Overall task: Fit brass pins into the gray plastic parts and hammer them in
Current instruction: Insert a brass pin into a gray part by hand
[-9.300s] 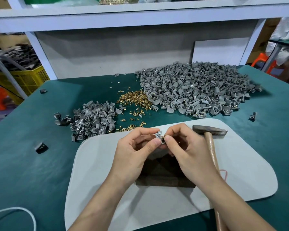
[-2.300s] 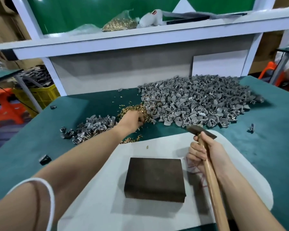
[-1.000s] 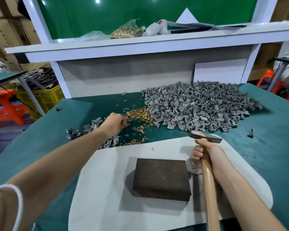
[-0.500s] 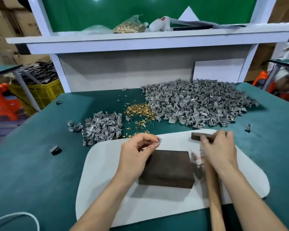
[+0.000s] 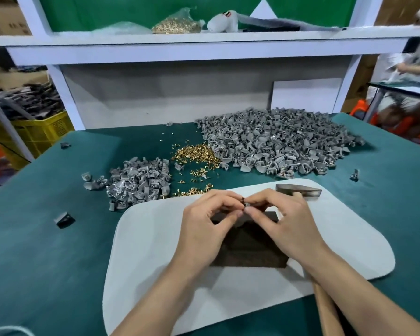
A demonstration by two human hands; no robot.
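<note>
Now, over the block's (image 5: 250, 253) far edge, left hand (image 5: 204, 221) and right hand (image 5: 284, 219) both pinch one gray part (image 5: 245, 204) between them, its axis too small to tell; hammer (image 5: 298, 190) rests nearer the right hand.

Head-worn view — forward, down, near table (image 5: 46, 251)

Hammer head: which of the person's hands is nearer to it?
Right. The right hand sits just left of the hammer head; the left hand is farther left. Both pinch one gray part.
</note>
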